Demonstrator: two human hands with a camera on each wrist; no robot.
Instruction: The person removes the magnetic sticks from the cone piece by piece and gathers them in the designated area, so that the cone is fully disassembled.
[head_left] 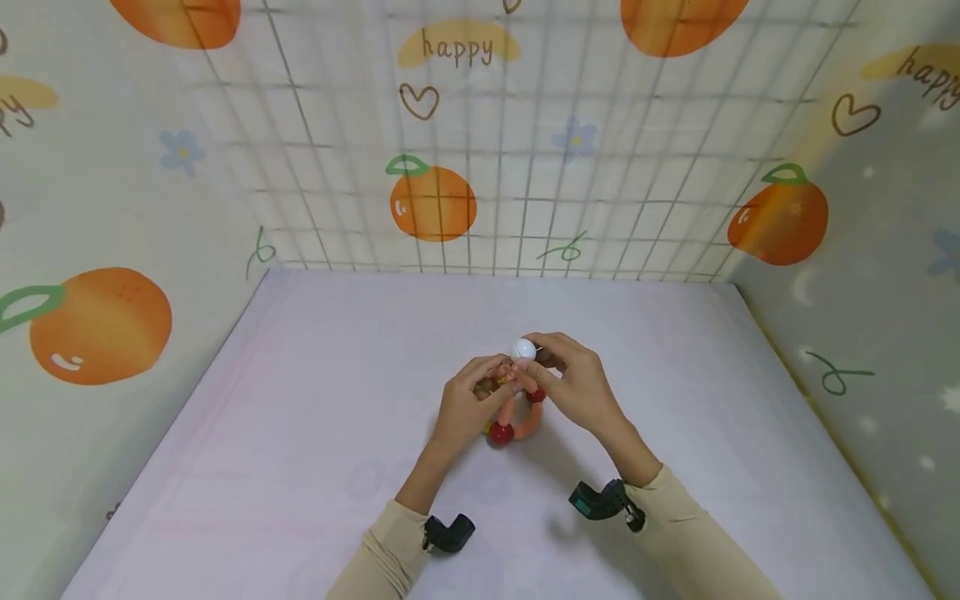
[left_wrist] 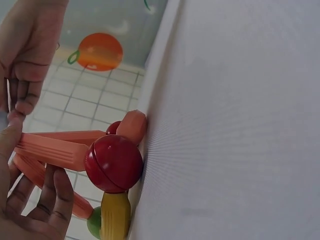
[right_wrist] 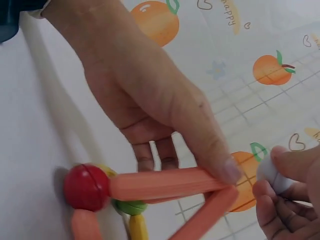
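Right wrist | left hand (right_wrist: 160,97) pinches orange rods (right_wrist: 160,184) | right hand (right_wrist: 294,197), edge-cropped, pinches white ball (right_wrist: 270,175), partly finger-hidden

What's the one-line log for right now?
Left hand: holding coral rods; Right hand: pinching white ball; Red ball: joined to yellow rod

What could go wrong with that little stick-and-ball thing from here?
Two things might. The white ball is pinched in the fingers of the right hand, so it could slip and roll away. And the orange rods come together where the left hand holds their ends, with no ball visible there, so they could fall apart if that grip loosens.
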